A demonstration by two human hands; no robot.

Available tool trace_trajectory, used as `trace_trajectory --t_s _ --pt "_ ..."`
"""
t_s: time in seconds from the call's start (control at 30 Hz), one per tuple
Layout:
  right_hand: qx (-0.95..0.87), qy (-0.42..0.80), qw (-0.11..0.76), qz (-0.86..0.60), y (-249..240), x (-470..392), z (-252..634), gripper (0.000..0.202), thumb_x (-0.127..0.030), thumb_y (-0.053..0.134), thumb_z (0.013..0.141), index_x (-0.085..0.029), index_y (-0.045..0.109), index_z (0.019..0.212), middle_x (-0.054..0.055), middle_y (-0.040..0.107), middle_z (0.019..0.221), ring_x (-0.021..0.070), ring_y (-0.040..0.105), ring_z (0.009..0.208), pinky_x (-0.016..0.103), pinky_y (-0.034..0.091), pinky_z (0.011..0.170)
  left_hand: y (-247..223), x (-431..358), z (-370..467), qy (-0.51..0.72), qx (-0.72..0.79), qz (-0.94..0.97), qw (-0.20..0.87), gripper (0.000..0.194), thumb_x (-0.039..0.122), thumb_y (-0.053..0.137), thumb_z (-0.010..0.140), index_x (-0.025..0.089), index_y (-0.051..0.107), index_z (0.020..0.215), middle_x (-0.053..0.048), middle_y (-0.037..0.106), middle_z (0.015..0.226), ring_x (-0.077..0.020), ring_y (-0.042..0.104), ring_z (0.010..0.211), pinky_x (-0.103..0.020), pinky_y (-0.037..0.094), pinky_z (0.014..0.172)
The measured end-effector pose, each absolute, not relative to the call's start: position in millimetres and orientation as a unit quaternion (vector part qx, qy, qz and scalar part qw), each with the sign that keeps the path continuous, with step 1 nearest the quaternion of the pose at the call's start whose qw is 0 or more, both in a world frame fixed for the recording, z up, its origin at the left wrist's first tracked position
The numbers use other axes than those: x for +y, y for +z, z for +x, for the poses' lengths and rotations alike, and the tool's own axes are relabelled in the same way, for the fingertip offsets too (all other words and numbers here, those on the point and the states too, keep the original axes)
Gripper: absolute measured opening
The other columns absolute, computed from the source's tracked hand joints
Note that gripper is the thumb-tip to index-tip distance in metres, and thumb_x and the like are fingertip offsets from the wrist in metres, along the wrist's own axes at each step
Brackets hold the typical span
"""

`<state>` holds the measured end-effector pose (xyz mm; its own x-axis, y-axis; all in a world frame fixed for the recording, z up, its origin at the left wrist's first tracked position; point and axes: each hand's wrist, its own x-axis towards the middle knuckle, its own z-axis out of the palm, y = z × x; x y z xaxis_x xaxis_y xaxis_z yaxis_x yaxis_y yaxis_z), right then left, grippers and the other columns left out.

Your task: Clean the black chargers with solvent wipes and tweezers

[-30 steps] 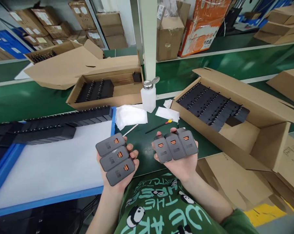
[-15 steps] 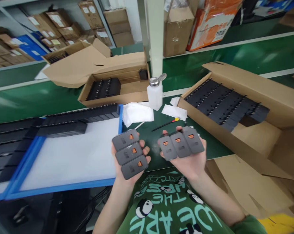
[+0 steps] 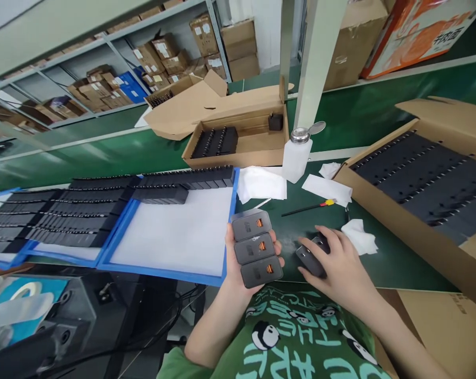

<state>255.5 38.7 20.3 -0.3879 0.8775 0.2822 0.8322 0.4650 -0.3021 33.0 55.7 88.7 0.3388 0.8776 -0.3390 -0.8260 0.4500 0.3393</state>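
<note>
Three dark grey blocks (image 3: pixel 256 246) with orange contacts lie side by side across my left hand (image 3: pixel 238 271), faces up, my fingertips curled round their right edge. To the right, my right hand (image 3: pixel 338 263) is palm down over the green table, its fingers round dark blocks (image 3: pixel 312 259) low at the tabletop. How many blocks are under it is partly hidden by the fingers. Left of my left hand is a blue-edged tray (image 3: pixel 167 231) with a white base and rows of black blocks (image 3: pixel 162 193) along its back.
An open carton (image 3: pixel 380 202) of black blocks stands at the right; a smaller one (image 3: pixel 257 159) is behind. A white bottle (image 3: pixel 297 158) with a raised metal lid, white cloths (image 3: pixel 261 184), a black rod (image 3: pixel 307 208) and a metal post (image 3: pixel 317 58) are beyond my hands.
My right hand has turned from palm up to palm down and lowered its blocks to the tabletop. My left hand still holds its three. The view has swung left.
</note>
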Motion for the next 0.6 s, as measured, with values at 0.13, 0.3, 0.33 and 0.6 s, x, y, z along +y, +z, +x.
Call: trace_trajectory --t_s 0.13,0.3,0.33,0.6 --pt "-0.821 0.138 0.250 -0.495 36 34 272 0.073 -0.053 0.063 0.093 -0.032 0.034 0.157 0.017 0.033 0.162 0.0447 0.036 0.147 0.063 0.049 0.105 89 56 32 0.513 0.242 0.038 0.823 0.048 0.058 0.079 0.074 0.017 0.071 0.099 -0.005 0.068 0.081 -0.0173 0.064 0.069 -0.029 0.054 0.060" --pt "-0.737 0.102 0.333 -0.579 39 39 307 0.045 -0.036 0.055 0.100 -0.028 0.052 0.144 0.014 0.054 0.145 0.0352 0.055 0.133 0.054 0.048 0.107 87 57 35 0.499 0.249 0.019 0.829 0.047 0.058 0.076 0.077 0.017 0.070 0.099 -0.005 0.069 0.080 -0.0181 0.065 0.068 -0.030 0.054 0.059" --pt "-0.733 0.078 0.333 -0.587 36 40 313 0.039 -0.035 0.055 0.100 -0.027 0.057 0.139 0.013 0.059 0.138 0.0346 0.058 0.127 0.054 0.049 0.105 87 57 36 0.497 0.250 0.016 0.831 0.047 0.058 0.077 0.076 0.017 0.071 0.099 -0.005 0.069 0.080 -0.0184 0.066 0.068 -0.030 0.055 0.059" --pt "-0.747 0.116 0.410 -0.510 67 34 287 0.035 -0.016 0.060 0.097 -0.028 0.062 0.129 0.009 0.068 0.124 0.0266 0.064 0.114 0.045 0.051 0.099 86 58 45 0.483 0.254 0.014 0.838 0.049 0.058 0.079 0.075 0.015 0.072 0.099 -0.006 0.071 0.079 -0.0196 0.068 0.067 -0.030 0.057 0.058"
